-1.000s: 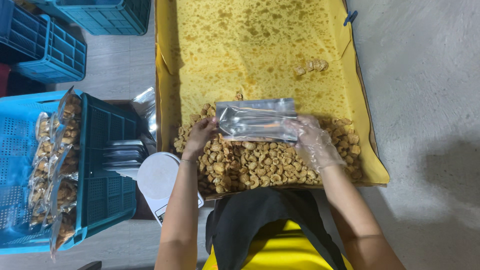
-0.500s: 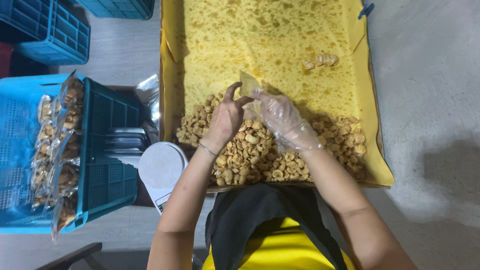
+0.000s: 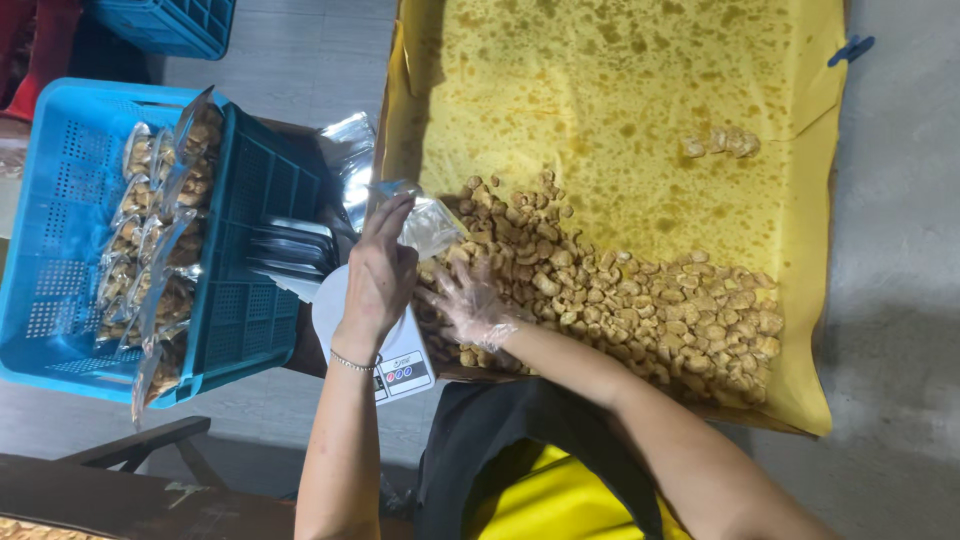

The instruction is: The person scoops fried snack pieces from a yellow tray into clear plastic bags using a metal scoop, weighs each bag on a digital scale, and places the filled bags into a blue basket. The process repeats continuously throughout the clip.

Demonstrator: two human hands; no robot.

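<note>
At the tray's [image 3: 810, 250] near left corner, the left hand [image 3: 378, 275] pinches a clear bag [image 3: 425, 222] while the gloved right hand [image 3: 470, 303], fingers spread, rests on the snacks [image 3: 620, 300]. Left of it, a blue crate [image 3: 250, 180] holds filled bags [image 3: 150, 250]. The scale [image 3: 400, 365] lies partly hidden under the left wrist.

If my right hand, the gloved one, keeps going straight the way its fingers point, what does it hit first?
The right hand points up-left over the heap of fried snack pieces. First in that line looks to be the clear bag held by the left hand, though depth is unclear.
</note>
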